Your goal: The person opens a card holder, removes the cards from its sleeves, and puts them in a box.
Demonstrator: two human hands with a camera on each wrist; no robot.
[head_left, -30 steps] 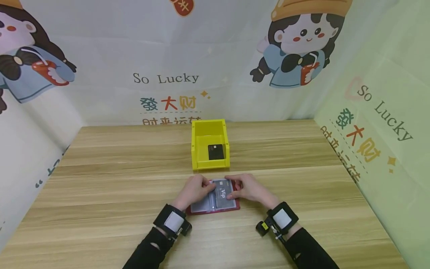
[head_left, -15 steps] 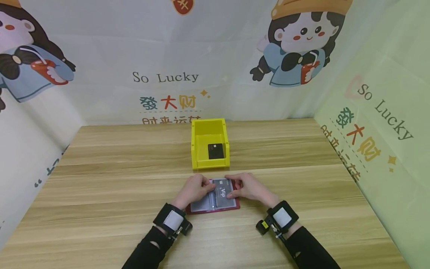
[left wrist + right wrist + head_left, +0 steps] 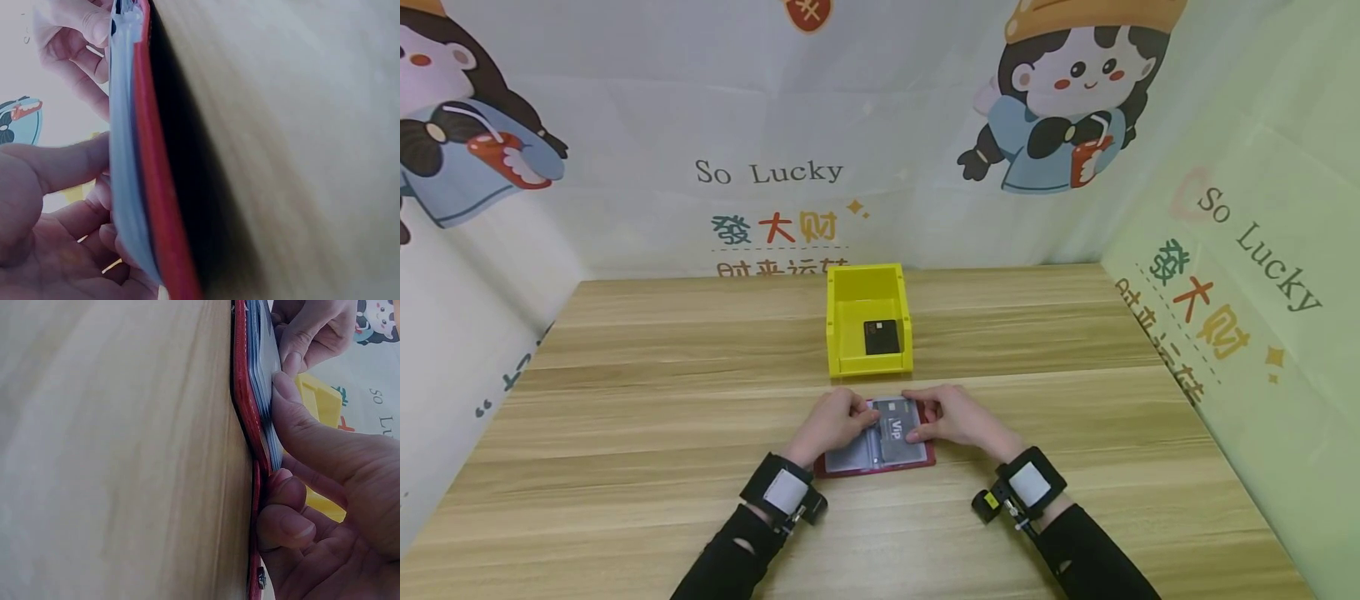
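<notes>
A red card holder lies spread on the table, its clear sleeves facing up. A grey card marked "Vip" is at its right-hand sleeve. My left hand pinches the card's upper left edge between thumb and forefinger. From the other side, my right hand grips the holder's right part, thumb on the card's right side and forefinger at the top edge. In the right wrist view, the right thumb presses the stacked sleeves while other fingers curl at the red cover. The left wrist view shows the holder edge-on.
Just beyond the holder stands a yellow open-front bin with a black card inside. The wooden table reaches back to a printed cloth backdrop, which also rises along both sides.
The Vip card and the left fingertips have shifted very slightly to the left. My right hand, the holder and the bin stay practically in place.
</notes>
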